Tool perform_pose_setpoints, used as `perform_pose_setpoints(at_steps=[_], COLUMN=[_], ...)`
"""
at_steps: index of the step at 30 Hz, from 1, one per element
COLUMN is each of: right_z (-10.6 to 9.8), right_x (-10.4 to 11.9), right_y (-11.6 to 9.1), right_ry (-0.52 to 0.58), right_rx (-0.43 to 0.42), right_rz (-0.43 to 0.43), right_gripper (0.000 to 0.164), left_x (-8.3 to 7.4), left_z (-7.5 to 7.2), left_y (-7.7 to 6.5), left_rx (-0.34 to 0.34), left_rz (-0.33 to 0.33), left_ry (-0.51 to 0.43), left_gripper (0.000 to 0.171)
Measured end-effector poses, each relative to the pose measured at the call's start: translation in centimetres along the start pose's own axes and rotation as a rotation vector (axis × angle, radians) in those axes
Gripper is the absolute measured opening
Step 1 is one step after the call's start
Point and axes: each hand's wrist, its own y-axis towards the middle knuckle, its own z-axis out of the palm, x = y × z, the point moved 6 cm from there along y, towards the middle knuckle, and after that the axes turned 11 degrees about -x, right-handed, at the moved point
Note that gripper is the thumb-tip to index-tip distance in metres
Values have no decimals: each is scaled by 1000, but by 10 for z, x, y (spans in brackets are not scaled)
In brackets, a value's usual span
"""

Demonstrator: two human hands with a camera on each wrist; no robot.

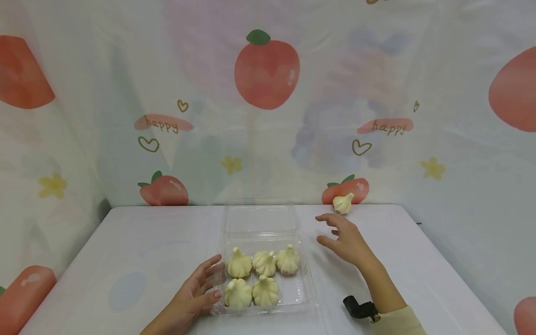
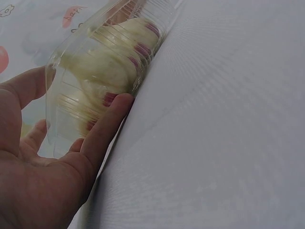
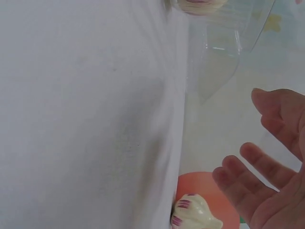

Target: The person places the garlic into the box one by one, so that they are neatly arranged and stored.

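A clear plastic clamshell box (image 1: 293, 298) lies with its lid (image 1: 259, 218) folded back. Inside are several pale garlic bulbs (image 1: 265, 291), three in the back row and two in front, leaving the front right corner bare. My left hand (image 1: 197, 291) rests against the box's left side, fingers spread along the wall; the left wrist view shows a fingertip (image 2: 124, 99) on the plastic low down. To the right of the box my right hand (image 1: 345, 239) hovers over the table, fingers apart and holding nothing. Just beyond its fingers sits one loose garlic bulb (image 1: 343, 204).
The white table (image 1: 167, 242) ends at a fabric backdrop (image 1: 209, 70) printed with fruit and hearts, which also hangs at both sides. A black strap-on device (image 1: 360, 308) is on the right wrist, by a light sleeve (image 1: 399, 321).
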Motion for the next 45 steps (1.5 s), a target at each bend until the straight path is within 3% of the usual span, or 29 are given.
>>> perform_pose_setpoints(at_steps=[14, 23, 33, 45], right_z=[-3, -19, -25, -16], right_x=[-24, -40, -67, -87], right_y=[-3, -2, 18, 42], right_ry=[-10, 0, -18, -36], right_rx=[-21, -26, -10, 7], right_rz=[128, 196, 304, 267], right_gripper=[52, 55, 67, 71], left_x=[0, -3, -5, -2], left_z=[-1, 1, -2, -3], left_y=[-2, -1, -3, -2], left_rx=[-7, 5, 7, -1], left_rz=[-9, -1, 9, 3], left_ry=[6, -5, -10, 4], left_gripper=[70, 69, 70, 69])
